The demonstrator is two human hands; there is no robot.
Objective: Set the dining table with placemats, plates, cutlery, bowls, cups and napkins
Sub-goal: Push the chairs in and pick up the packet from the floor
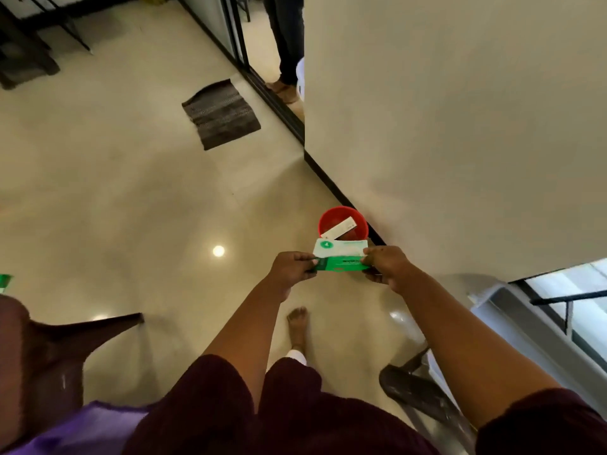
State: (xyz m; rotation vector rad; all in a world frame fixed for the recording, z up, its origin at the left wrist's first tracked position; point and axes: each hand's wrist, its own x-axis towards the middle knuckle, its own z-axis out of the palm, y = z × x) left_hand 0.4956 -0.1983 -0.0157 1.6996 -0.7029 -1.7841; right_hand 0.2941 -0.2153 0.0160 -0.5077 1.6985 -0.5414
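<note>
— What have you got hold of there?

— A green and white packet (340,257), napkins by my guess. My left hand (294,269) pinches its left end, thumb on top and fingers curled under; my right hand (386,266) grips the right end the same way. I hold it stretched flat between them, out in front of me, probably to tear it open or peel off the wrapper

— Why stand just there?

— The packet hangs above the near rim of a red bin (343,224) that stands on the floor (131,198) against the foot of the wall (460,126), so any scrap can drop straight in. A pale carton already lies tilted inside it

— Can you read anything on it?

— A white numeral in a green circle at the top left corner, a 4 as far as I can tell. The dark lettering on the green band is too blurred to read

— And the dining table?

— Not in view, so the napkins aren't laid yet
</note>
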